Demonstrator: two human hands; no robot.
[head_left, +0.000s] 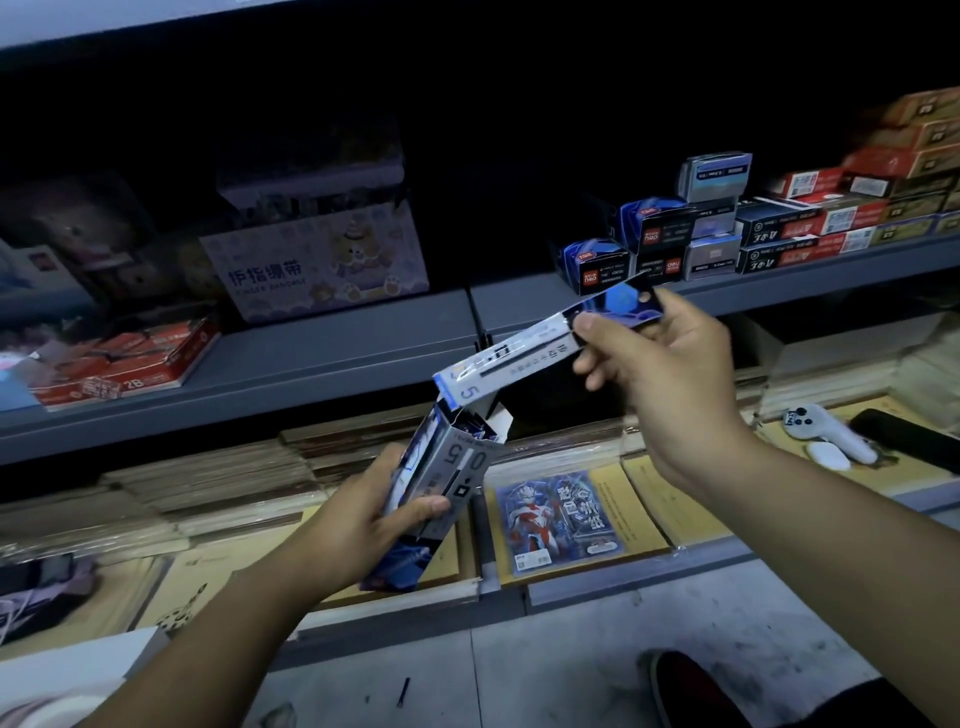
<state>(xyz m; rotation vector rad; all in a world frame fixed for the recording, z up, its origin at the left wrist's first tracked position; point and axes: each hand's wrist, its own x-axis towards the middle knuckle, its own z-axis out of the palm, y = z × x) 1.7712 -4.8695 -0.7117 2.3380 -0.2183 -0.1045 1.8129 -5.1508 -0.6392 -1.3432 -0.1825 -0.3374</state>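
left hand (371, 525) grips an opened blue-and-white box (439, 499), tilted, above the notebook stacks at the lower shelf's front edge; right hand (670, 379) pinches a flat refill packet (524, 358) by its blue end, its other end just above the box's open mouth

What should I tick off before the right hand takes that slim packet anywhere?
1. Right hand grip on the packet: ok, thumb and fingers pinch its upper end.
2. Left hand grip on the box: ok, fingers curl round it.
3. Box top open: ok, flaps stand up.
4. Packet's lower end free of the box: cannot tell, it sits right at the opening.
5. Room on the shelf: ok, a bare stretch lies left of the stacked boxes.
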